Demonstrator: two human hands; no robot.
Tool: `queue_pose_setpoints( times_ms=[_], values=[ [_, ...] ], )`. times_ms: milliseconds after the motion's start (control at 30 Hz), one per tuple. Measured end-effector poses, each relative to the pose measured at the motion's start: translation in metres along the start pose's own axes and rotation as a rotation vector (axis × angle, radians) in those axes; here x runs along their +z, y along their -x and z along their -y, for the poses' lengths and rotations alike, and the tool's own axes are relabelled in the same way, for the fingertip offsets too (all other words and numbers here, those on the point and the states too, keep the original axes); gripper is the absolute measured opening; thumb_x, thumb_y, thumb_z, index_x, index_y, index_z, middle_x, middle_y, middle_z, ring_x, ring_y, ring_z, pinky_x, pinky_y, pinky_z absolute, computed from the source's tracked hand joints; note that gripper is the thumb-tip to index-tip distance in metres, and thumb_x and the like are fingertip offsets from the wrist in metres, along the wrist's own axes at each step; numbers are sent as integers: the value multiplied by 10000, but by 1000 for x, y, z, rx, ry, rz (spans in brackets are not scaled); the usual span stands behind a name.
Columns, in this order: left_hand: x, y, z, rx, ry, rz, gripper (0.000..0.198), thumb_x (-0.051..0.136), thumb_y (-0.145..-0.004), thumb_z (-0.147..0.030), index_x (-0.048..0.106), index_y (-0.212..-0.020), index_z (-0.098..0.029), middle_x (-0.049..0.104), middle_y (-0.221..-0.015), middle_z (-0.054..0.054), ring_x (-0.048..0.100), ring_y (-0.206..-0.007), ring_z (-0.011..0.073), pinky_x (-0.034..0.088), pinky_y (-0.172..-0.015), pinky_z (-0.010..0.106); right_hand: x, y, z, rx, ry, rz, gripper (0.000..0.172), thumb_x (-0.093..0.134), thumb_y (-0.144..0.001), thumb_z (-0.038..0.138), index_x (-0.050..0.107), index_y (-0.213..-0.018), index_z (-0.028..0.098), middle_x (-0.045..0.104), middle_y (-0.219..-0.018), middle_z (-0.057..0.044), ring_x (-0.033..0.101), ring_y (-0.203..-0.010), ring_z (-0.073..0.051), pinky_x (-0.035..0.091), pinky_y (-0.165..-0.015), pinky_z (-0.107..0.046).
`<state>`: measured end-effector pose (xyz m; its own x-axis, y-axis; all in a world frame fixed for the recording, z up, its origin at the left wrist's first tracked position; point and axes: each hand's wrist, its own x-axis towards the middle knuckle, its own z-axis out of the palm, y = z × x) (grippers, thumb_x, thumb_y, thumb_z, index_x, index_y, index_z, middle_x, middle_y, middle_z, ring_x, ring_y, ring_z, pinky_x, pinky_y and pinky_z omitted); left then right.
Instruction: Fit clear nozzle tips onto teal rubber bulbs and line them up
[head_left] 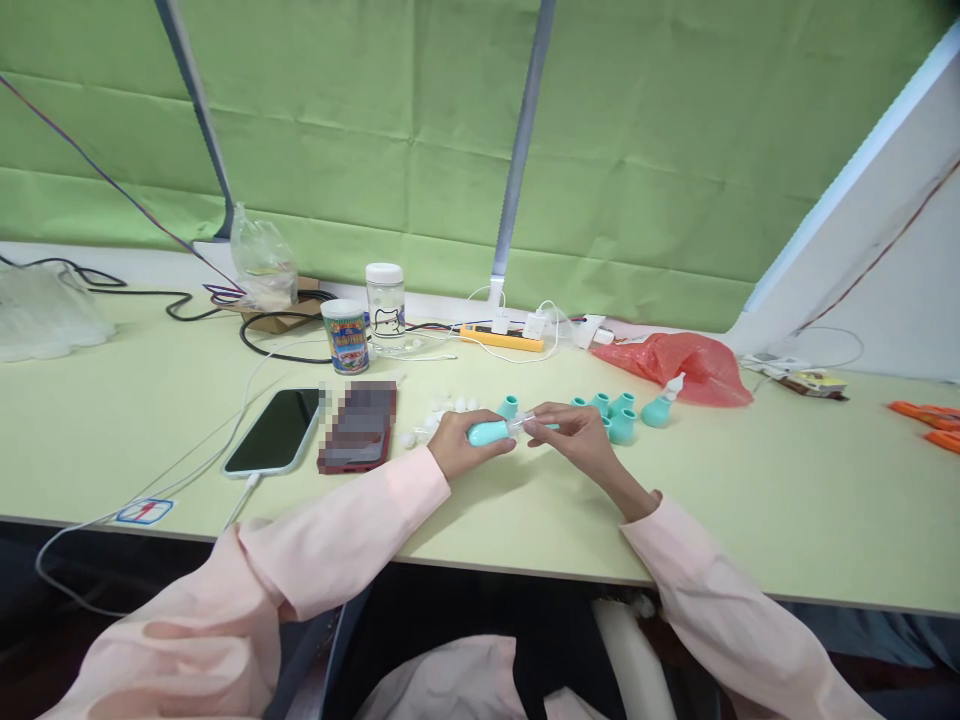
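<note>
- Left hand (471, 447) grips a teal bulb (487, 433) over the counter (517, 530).
- Right hand (574, 437) pinches a slim piece (553, 427) at its mouth.
- One white-tipped bulb (656, 411) looks done; open bulbs (622, 427) seemingly remain.

And there's the left hand (455, 446) wrapped around a teal bulb (487, 433), its clear tip (516, 426) pointing right, and here's the right hand (579, 438), fingers pinching that tip, details too tiny to call! Behind them, white pieces (450, 410) lie scattered on the counter (757, 490); on the right, a cluster of teal bulbs (622, 427), and just beside it one wearing a white nozzle (675, 386)! Two phones (274, 432) flank the left side, a patterned cup (347, 340) and lidded bottle (386, 312) stand behind, and a red bag (679, 365) sprawls back right!
</note>
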<state>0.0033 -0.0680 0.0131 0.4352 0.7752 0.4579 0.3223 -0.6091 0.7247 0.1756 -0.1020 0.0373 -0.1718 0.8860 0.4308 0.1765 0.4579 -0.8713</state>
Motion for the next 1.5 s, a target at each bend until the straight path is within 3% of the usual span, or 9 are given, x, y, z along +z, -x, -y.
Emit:
queue_pose_setpoints(
  times_ms=[167,333,500,867,1267,1500],
  values=[
    [1,0,-2,-15,33,-23,359,593,-582,-404,608,-848,-163,627,-811,33,561,-706,161,415,-643,243,3,2,2,-27,-20,-117,112,677,-531,221,632,-613,160,622,-728,-53,583,-681,-181,528,-549,-318],
    [0,1,-4,-29,51,-24,366,603,-573,-399,609,-848,-158,626,-815,39,561,-716,167,418,-651,250,0,1,5,33,-51,-92,347,700,-488,183,604,-822,179,636,-712,-28,594,-627,-164,516,-605,-333],
    [0,1,-3,-11,60,1,351,595,-585,-400,609,-846,-166,627,-797,36,560,-710,165,419,-637,250,-1,1,1,84,-121,-17,234,689,-505,197,636,-730,166,641,-750,-36,604,-681,-190,506,-665,-350],
    [-1,1,0,125,-133,46,273,535,-659,-379,605,-843,-189,634,-792,39,564,-705,161,394,-638,246,3,-1,-13,170,-139,-18,246,694,-491,253,638,-706,148,645,-647,-37,611,-584,-185,516,-611,-341],
    [2,3,-3,122,-101,-30,295,560,-639,-388,584,-869,-204,617,-836,47,551,-773,181,385,-711,273,8,1,-24,209,-298,-64,271,679,-526,295,597,-735,142,652,-682,-42,615,-646,-196,503,-667,-390],
    [-3,-1,1,171,-215,-42,371,532,-642,-450,587,-888,-178,595,-783,84,551,-706,181,392,-665,266,18,7,-21,216,-366,-41,230,667,-554,287,515,-675,164,650,-618,-31,620,-601,-225,494,-670,-421]
  ],
)
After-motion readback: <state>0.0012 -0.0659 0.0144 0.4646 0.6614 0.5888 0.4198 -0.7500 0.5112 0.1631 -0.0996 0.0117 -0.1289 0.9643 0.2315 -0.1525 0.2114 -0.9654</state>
